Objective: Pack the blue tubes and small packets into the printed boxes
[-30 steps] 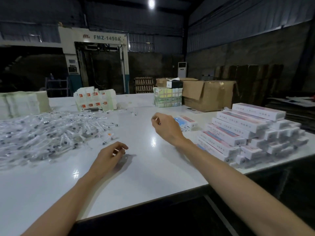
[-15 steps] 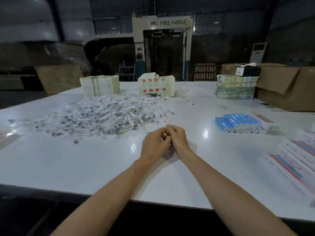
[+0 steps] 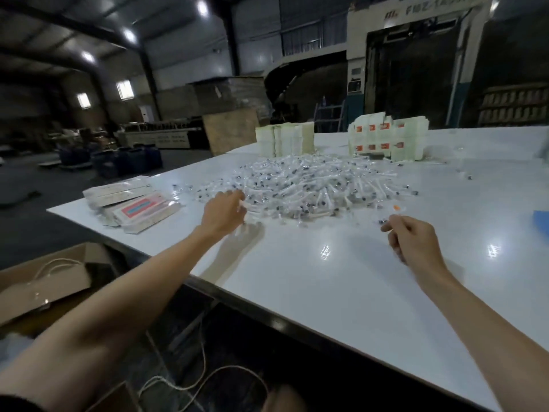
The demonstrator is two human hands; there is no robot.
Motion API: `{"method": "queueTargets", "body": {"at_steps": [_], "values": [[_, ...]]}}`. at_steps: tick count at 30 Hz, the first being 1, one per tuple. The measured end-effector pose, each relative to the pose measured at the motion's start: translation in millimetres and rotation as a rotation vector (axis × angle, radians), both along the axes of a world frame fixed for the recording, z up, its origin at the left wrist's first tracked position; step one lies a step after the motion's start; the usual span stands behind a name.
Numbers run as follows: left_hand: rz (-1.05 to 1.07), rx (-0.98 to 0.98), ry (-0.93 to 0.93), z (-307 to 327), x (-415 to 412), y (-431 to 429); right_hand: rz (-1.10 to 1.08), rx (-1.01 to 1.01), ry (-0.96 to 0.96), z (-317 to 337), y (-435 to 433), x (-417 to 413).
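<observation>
A big heap of small clear packets (image 3: 303,185) lies on the white table (image 3: 341,281). My left hand (image 3: 222,214) reaches into the heap's near left edge, fingers curled over packets there; whether it holds one is hidden. My right hand (image 3: 413,242) hovers right of the heap and pinches a small clear packet (image 3: 386,224) between thumb and fingertips. A corner of the blue tubes (image 3: 541,224) shows at the right edge. Flat printed boxes (image 3: 133,205) with pink and blue print lie stacked at the table's left corner.
Two stacks of pale folded cartons stand behind the heap, a plain stack (image 3: 285,139) and one with orange squares (image 3: 389,141). An open cardboard box (image 3: 44,281) with string sits on the floor at the lower left. A large machine (image 3: 416,60) stands beyond the table.
The view has swung left. My hands, together in front of me half a second ago, have parted: the left has gone to the packet heap, the right stays holding a packet.
</observation>
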State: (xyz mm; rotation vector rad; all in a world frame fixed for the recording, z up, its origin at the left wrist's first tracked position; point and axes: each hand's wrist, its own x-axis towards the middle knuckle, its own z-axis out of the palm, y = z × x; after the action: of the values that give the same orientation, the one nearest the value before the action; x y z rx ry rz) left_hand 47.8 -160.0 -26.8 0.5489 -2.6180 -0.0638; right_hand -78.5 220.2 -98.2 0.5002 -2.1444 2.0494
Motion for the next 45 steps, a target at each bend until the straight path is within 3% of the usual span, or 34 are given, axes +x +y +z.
{"method": "queueTargets", "body": {"at_steps": [3,6,12,16,21,25,29,34,36,40,43,45], "values": [[0.251,-0.136,-0.165,-3.7,28.0,-76.6,0.015,0.000,-0.011,-2.4,-0.9,-3.6],[0.396,-0.112,-0.209,-13.1,55.0,-137.2,0.023,-0.005,-0.021,-2.9,-2.5,-8.5],[0.500,0.041,-0.192,-29.7,67.7,-193.9,0.062,-0.002,-0.011,-6.2,-4.0,-14.1],[0.524,0.022,-0.202,-28.4,65.1,-203.7,0.063,-0.007,-0.010,-5.2,-3.3,-13.0],[0.471,0.107,-0.225,-25.6,57.5,-202.2,0.062,0.002,-0.013,-4.6,-2.7,-11.1],[0.290,0.158,-0.150,-29.7,46.5,-178.8,0.061,0.007,-0.029,-4.9,-3.2,-10.1],[0.173,0.133,-0.154,-30.1,37.7,-133.0,0.041,0.032,-0.042,-5.2,-5.1,-9.0],[-0.090,0.181,-0.026,-15.0,28.0,-51.6,0.018,0.033,-0.048,-5.3,-4.2,-7.4],[-0.231,0.295,0.025,-5.8,26.1,-15.2,0.009,0.035,-0.046,-5.0,-4.5,-5.6],[-0.442,0.918,0.101,3.5,13.3,64.9,-0.016,0.052,-0.046,-1.0,-4.4,-1.5],[-0.668,1.364,0.038,2.8,-10.8,116.1,-0.024,0.066,-0.030,0.8,-2.3,3.1],[-0.795,1.520,-0.021,-0.8,-28.5,150.8,-0.046,0.069,-0.025,2.9,-1.6,5.2]]}}
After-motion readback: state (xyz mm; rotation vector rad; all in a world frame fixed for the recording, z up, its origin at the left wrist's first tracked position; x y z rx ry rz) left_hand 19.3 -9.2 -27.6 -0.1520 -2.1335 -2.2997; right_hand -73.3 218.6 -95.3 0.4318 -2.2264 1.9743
